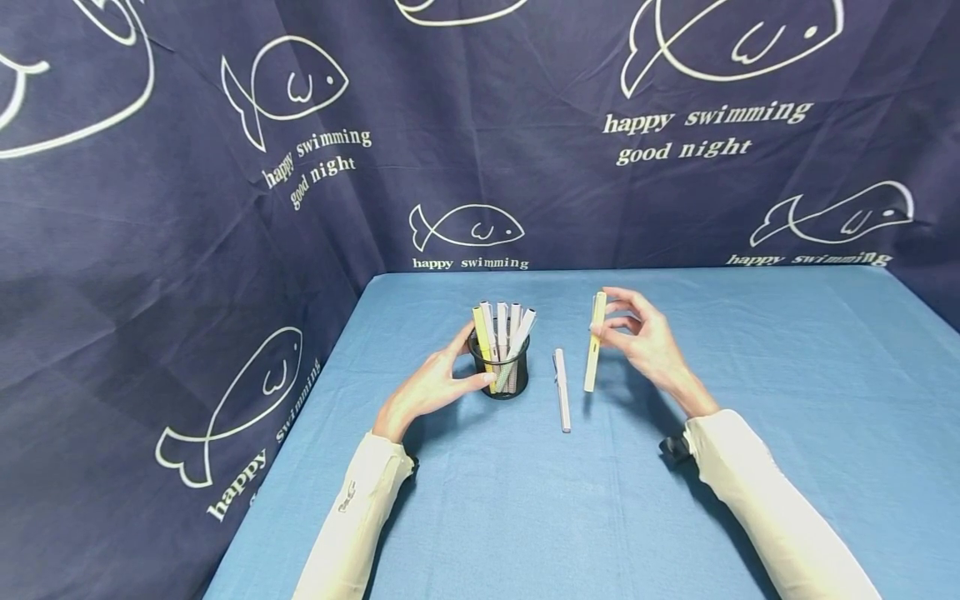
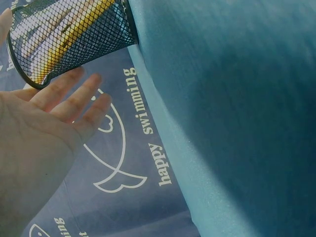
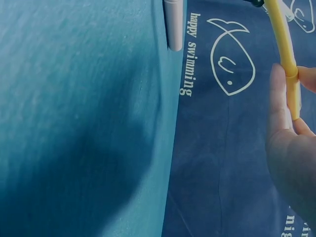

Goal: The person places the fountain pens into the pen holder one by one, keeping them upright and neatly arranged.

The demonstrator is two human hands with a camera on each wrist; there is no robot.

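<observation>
A black mesh pen holder [image 1: 514, 377] stands upright with several pens in it, one yellow [image 1: 482, 332] and the others pale. My left hand [image 1: 433, 385] holds it from the left, thumb across the front and fingers around the far side. In the left wrist view, the mesh wall [image 2: 94, 42] rises beside the fingers. My right hand [image 1: 647, 337] pinches a yellow pen [image 1: 593, 358] near its clip end. The pen is raised above the cloth, nearly upright, its other end pointing down. A pale pinkish pen [image 1: 562, 396] lies on the cloth between the holder and the yellow pen.
A blue cloth [image 1: 525, 517] covers the table. Behind it and along the left hangs a dark blue curtain [image 1: 465, 150] printed with white fish and lettering. A dark wrist strap [image 1: 675, 450] shows at the right sleeve.
</observation>
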